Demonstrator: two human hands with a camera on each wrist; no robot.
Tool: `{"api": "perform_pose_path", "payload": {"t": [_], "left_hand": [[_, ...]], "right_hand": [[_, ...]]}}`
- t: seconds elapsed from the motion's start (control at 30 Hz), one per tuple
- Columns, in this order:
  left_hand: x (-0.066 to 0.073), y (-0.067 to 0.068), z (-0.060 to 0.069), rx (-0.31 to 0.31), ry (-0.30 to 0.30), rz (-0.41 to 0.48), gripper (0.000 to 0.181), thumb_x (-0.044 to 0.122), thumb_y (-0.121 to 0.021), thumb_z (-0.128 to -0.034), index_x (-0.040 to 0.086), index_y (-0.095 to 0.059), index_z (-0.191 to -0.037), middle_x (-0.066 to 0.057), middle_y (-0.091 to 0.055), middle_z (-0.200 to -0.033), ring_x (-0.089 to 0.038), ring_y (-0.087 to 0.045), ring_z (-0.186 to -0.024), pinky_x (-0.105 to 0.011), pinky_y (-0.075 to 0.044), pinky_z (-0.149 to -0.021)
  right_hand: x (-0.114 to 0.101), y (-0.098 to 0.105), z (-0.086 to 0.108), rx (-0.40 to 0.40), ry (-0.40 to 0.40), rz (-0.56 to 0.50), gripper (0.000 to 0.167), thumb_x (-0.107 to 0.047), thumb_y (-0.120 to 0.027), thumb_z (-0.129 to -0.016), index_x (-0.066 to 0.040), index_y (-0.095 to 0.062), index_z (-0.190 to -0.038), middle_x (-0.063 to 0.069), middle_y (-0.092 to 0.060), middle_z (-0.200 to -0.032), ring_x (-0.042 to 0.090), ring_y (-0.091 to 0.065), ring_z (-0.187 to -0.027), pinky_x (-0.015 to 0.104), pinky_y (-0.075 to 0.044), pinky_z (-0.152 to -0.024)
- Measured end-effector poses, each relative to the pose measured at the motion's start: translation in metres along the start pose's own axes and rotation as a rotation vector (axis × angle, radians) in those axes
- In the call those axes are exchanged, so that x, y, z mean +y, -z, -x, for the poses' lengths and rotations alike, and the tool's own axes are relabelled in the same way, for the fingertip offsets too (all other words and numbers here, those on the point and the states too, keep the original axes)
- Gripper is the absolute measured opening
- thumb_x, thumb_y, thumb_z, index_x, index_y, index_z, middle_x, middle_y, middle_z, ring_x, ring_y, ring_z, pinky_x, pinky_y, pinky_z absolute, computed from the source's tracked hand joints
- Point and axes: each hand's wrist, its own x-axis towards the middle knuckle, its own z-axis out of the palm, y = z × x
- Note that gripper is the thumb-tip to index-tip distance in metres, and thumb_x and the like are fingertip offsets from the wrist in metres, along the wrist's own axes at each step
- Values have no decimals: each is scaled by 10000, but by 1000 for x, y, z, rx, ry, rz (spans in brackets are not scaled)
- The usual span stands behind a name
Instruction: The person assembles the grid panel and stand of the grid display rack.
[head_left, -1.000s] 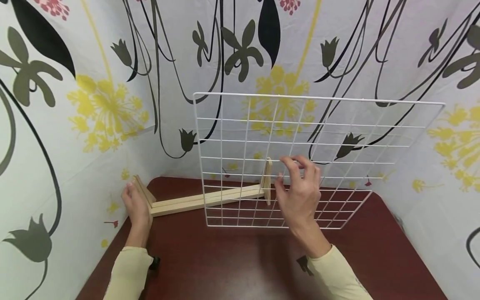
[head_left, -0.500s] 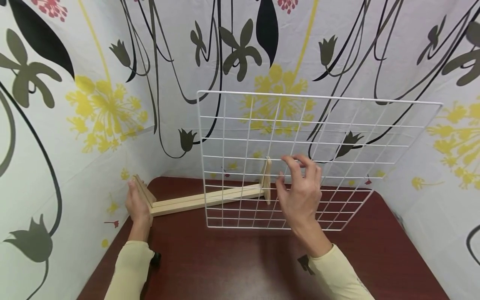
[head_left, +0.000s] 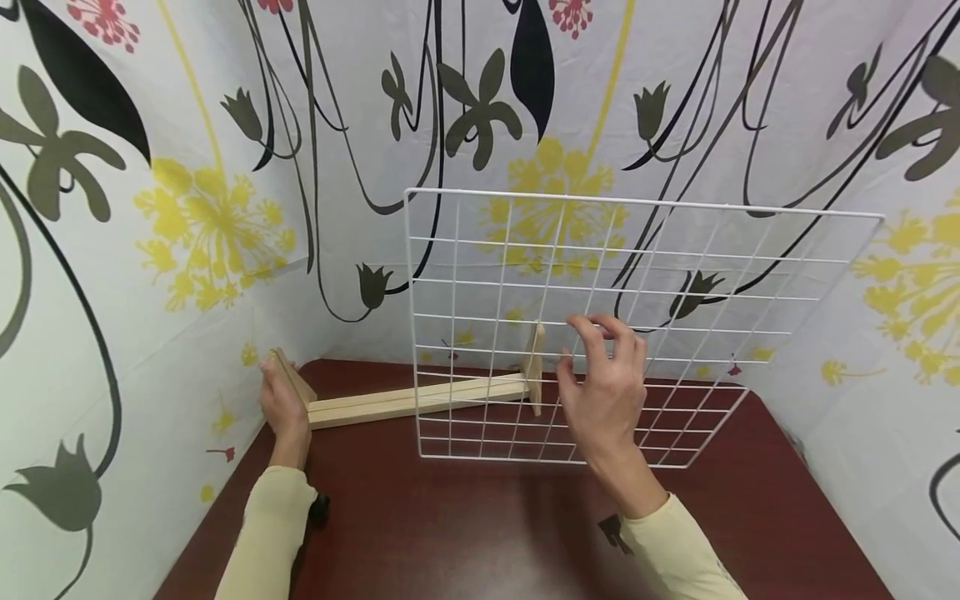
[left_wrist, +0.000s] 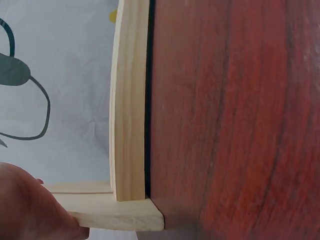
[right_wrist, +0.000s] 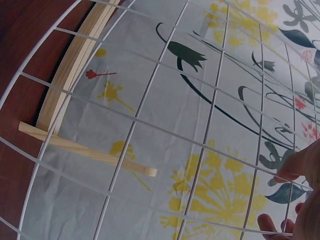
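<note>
A white wire grid panel [head_left: 510,320] stands tilted over the table, its lower edge near the tabletop. My right hand [head_left: 606,400] grips its wires right of the middle, with fingers and thumb bent around them; the right wrist view shows the fingertips [right_wrist: 290,167] at the wires. Behind the panel lies a wooden stand [head_left: 367,408], a long grooved bar with a short upright piece [head_left: 534,367] at its right end. My left hand [head_left: 283,408] holds the matching left end piece [left_wrist: 110,212], the thumb side on its face in the left wrist view. The bar's far end shows through the wires.
The dark red-brown table [head_left: 450,525] runs under everything, with rounded back corners. A floral-printed white sheet [head_left: 337,208] closes in the back and both sides. Dark straps [head_left: 615,533] show at the wrists.
The panel's left edge has shifted slightly right, while its right side stays nearly in place. My left hand and the stand's left end have moved a little to the right. Both grips hold.
</note>
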Motion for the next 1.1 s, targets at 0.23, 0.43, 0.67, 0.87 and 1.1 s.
{"api": "perform_pose_path", "payload": {"t": [0.23,0.43,0.67,0.87,1.1], "left_hand": [[-5,-5,-2,-6,-64,-65,628,685,-354,-1071,177,-706,-1184,151,-675,-995,-179,-629,-1054,-274,-478,-899],[-8,-21,8,-57,-68,-88,683,742,-320,-1045,192,-676,-1241,10,-682,-1147,-223,-606,-1116,-322,-467,-950],[-19,-48,21,-154,-90,-154,808,776,-263,-1031,182,-613,-1453,-156,-653,-1415,-289,-596,-1258,-326,-437,-995],[-26,-67,33,-188,-117,-145,866,808,-256,-1014,137,-609,-1434,-165,-656,-1377,-317,-592,-1223,-384,-432,-965],[-35,-87,46,-338,-107,-102,824,798,-272,-1019,196,-543,-1512,-168,-610,-1447,-367,-561,-1312,-570,-452,-1077]], "right_hand": [[-2,-3,-2,5,-2,3,460,-53,-750,-853,-190,-681,-1286,131,-636,-1300,388,-598,-1113,544,-548,-693],[-1,-4,-3,7,-9,-4,468,-44,-746,-836,-196,-690,-1276,125,-642,-1295,382,-602,-1126,553,-555,-687],[1,-3,0,26,-20,13,455,-42,-742,-841,-202,-700,-1265,121,-651,-1279,382,-609,-1107,542,-548,-644],[4,-1,2,20,-21,20,478,-27,-755,-823,-202,-696,-1264,114,-654,-1286,382,-612,-1102,539,-543,-641],[6,2,2,15,-19,40,480,-32,-766,-830,-198,-686,-1274,122,-647,-1293,389,-611,-1098,540,-543,-649]]}}
